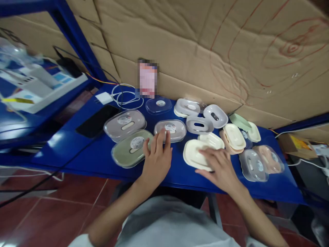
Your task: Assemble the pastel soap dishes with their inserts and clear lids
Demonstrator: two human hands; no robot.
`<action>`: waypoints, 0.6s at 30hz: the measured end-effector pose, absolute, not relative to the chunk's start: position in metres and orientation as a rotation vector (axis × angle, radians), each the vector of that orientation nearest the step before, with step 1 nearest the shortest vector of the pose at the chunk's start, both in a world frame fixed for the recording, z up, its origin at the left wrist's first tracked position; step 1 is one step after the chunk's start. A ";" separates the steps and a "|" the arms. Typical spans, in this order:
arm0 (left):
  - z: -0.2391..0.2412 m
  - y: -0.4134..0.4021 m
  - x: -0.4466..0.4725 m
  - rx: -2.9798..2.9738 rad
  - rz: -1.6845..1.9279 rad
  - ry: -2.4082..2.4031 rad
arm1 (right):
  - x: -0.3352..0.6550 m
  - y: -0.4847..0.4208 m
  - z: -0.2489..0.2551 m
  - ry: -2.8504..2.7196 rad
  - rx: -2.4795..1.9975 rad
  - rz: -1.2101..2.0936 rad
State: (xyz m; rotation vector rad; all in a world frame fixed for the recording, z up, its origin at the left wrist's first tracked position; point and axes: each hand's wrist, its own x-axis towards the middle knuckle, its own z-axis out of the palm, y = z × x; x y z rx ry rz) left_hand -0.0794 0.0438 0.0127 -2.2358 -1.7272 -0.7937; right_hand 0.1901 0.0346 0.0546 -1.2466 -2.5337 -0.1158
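Observation:
My left hand (pixel 157 156) lies flat on the blue table (pixel 84 154), fingers stretched out, its fingertips touching a grey soap case with a clear lid (pixel 171 129). Just left of it sits an olive-green lidded case (pixel 131 148), and behind that a larger grey lidded case (pixel 124 124). My right hand (pixel 219 164) rests open on a cream oval tray (pixel 194 156), fingers spread over its right side. Several more oval trays and lids, white (pixel 215 115), cream (pixel 233 136), pink (pixel 269 158) and pale green (pixel 240 120), crowd the table beyond and right of my right hand.
A black phone (pixel 98 120) lies at the table's left, with a white charger and coiled cable (pixel 123 97) behind it. Cardboard sheets (pixel 205 48) line the back wall. A blue shelf at the left carries boxes (pixel 38 89). Red floor tiles show below the table's front edge.

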 end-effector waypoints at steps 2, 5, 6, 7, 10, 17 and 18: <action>0.014 0.036 -0.076 -2.326 -0.881 -1.575 | 0.193 0.017 0.040 -2.598 -1.281 -0.031; 0.009 0.023 -0.073 -2.660 -0.930 -1.233 | 0.193 0.028 0.031 -2.620 -1.185 0.151; 0.006 0.020 -0.073 -2.768 -0.885 -1.168 | 0.193 0.039 0.031 -2.591 -1.168 0.160; 0.003 0.018 -0.074 -2.844 -0.829 -1.145 | 0.195 0.054 0.031 -2.547 -1.185 0.127; -0.003 0.018 -0.083 -2.890 -0.738 -1.168 | 0.203 0.103 0.030 -2.419 -1.342 -0.075; -0.004 0.024 -0.102 -2.800 -0.870 -1.354 | 0.231 0.128 0.053 -2.037 -1.397 0.444; -0.005 0.023 -0.102 -2.789 -0.897 -1.388 | 0.234 0.122 0.058 -1.910 -1.419 0.646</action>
